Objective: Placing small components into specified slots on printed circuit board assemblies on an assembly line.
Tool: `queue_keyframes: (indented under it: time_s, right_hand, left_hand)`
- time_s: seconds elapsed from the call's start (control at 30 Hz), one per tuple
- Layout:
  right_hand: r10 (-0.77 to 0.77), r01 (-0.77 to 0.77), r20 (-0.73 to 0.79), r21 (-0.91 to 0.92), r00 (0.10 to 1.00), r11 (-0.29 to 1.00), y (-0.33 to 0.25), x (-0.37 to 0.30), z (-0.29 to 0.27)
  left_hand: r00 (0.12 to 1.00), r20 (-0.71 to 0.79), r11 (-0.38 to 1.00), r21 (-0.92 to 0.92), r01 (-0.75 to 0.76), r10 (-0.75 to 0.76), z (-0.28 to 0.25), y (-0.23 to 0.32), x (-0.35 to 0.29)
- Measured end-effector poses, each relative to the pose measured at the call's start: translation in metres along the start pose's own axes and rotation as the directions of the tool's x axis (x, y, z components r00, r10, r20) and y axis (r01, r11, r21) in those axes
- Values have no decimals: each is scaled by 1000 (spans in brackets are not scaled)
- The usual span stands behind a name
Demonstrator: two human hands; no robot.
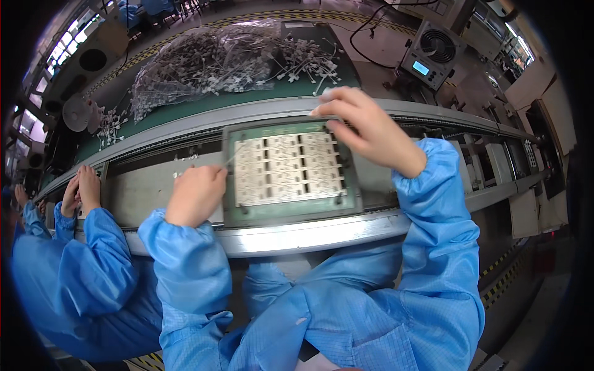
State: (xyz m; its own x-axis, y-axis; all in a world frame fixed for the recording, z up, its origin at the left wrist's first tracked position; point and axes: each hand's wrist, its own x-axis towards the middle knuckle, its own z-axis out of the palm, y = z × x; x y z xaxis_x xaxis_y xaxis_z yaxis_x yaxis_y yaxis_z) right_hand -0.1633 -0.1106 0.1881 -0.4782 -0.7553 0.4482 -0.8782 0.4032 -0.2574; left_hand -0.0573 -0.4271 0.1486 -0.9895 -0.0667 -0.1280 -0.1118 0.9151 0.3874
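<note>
A green fixture plate (297, 213) with a dark rim lies on the conveyor in front of me. On it sits a pale panel of small circuit boards (284, 167), with dark slots between its rows. My left hand (197, 193) is at the plate's left edge, its fingers pinched. A thin, blurred pale sliver runs from its fingertips toward the panel; I cannot make out its kind. Over the plate's far right corner is my right hand (371, 133), fingers bent and apart, with no object visible in them. One of its fingertips looks white.
Metal conveyor rails (309, 238) run across in front of and behind the plate. Beyond lies a heap of white-plugged cables (210, 68) in clear plastic on a green surface. A fan unit (433, 52) stands far right. At left, a co-worker's hands (86, 188) rest at the conveyor.
</note>
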Motion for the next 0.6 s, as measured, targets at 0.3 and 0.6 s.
queue_keyframes:
  time_s: [0.3, 0.6]
  right_hand:
    - [207, -231, 128, 754, 970, 615, -8, -21, -4]
    - [391, -88, -279, 708, 877, 701, 54, -25, -39]
  left_hand:
    - [917, -110, 918, 150, -366, 383, 0, 113, 5]
    - [728, -56, 727, 149, -670, 683, -37, 121, 135]
